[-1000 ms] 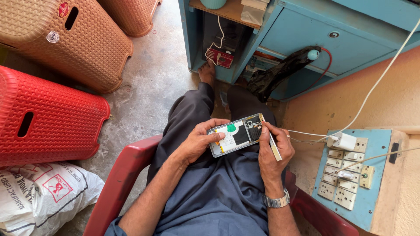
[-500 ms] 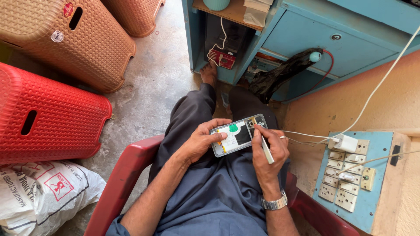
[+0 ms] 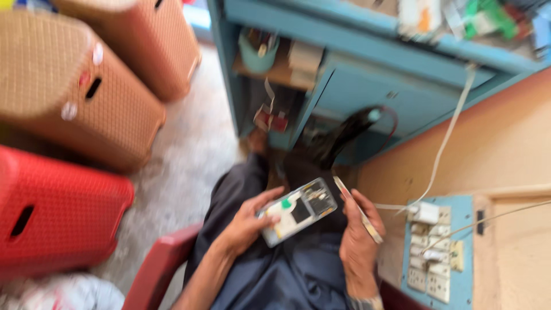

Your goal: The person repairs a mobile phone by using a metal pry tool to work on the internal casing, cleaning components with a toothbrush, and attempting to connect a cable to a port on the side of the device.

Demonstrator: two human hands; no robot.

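Head view: the picture is blurred by motion, so small details are hard to read. The person sits on a dark red chair (image 3: 163,261), and both hands are over the lap, above dark blue-grey trousers (image 3: 287,275).

The left hand (image 3: 244,227) grips an opened phone (image 3: 297,210) by its lower left end, with the fingers curled around that end. The phone has no back cover; pale inner parts, a dark patch and a small green piece show on it. It lies tilted, the upper end pointing up and to the right.

The right hand (image 3: 359,235) is closed around a thin flat tool (image 3: 359,210), pale with a reddish upper tip. The tool stands just beside the right edge of the phone; I cannot tell if it touches the phone.

On the right wall there is a blue switch board (image 3: 439,252) with white sockets, and white cables (image 3: 445,149) run up from it. Above the lap stands a blue cabinet (image 3: 367,92). On the floor at the left there are a red plastic stool (image 3: 54,215) and two brown plastic stools (image 3: 69,92).
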